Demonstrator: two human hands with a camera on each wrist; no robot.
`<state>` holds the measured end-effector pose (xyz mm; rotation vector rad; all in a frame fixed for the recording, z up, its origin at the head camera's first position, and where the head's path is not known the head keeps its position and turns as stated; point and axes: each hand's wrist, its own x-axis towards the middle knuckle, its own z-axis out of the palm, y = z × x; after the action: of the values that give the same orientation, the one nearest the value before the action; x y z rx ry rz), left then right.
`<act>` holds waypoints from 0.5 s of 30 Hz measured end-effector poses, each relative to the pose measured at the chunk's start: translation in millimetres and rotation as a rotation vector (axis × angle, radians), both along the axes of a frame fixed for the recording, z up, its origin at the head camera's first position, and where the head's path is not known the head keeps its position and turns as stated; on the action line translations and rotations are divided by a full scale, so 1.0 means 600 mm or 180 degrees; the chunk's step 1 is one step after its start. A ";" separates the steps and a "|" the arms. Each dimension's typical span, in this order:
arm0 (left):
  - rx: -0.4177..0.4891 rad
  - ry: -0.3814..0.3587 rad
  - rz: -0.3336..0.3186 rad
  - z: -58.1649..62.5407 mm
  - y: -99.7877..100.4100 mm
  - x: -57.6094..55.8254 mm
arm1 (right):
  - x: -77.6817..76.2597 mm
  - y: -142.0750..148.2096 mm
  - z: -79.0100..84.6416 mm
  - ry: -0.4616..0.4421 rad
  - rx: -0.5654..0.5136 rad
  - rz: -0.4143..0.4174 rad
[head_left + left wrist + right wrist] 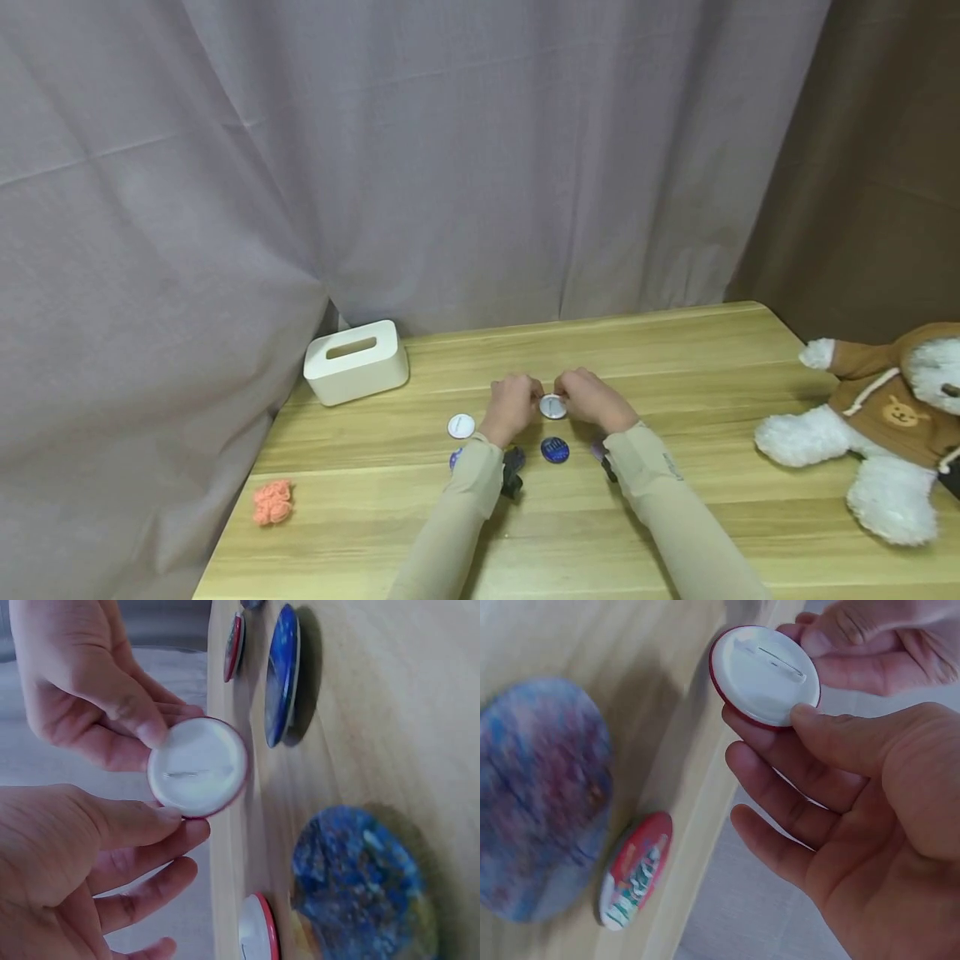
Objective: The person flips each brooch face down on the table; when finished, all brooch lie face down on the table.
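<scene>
Between the two hands is a round pin badge (553, 407), its white back and metal pin turned toward the wrist cameras and a red rim round it. My left hand (82, 851) pinches one edge between thumb and fingers. The opposite edge is pinched by my right hand (885, 772), its other fingers spread below. In the head view the left hand (513, 407) and right hand (592, 398) meet over the table's middle. Nearer lies a dark blue badge (555, 450); left of the hands is a white-backed badge (461, 426).
A blue badge (455, 457) is partly hidden by the left sleeve. The right wrist view shows a red badge (636, 871) and a blue-pink badge (544, 795). A tissue box (356, 362), an orange knitted piece (272, 502) and a teddy bear (885, 425) stand farther out.
</scene>
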<state>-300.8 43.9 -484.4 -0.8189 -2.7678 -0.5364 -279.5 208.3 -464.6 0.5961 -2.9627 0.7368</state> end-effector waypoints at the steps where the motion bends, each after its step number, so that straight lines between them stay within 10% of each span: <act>1: 0.0008 -0.0002 -0.0008 0.000 0.000 0.001 | 0.001 -0.001 -0.003 -0.0014 -0.0003 -0.0005; 15: -0.0078 -0.0252 0.0047 0.000 0.009 0.011 | 0.006 -0.004 -0.016 0.0003 0.0030 -0.0085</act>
<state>-294.2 49.5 -484.4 -0.7988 -2.8553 -0.5448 -275.8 206.1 -474.3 0.5560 -2.9687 0.7208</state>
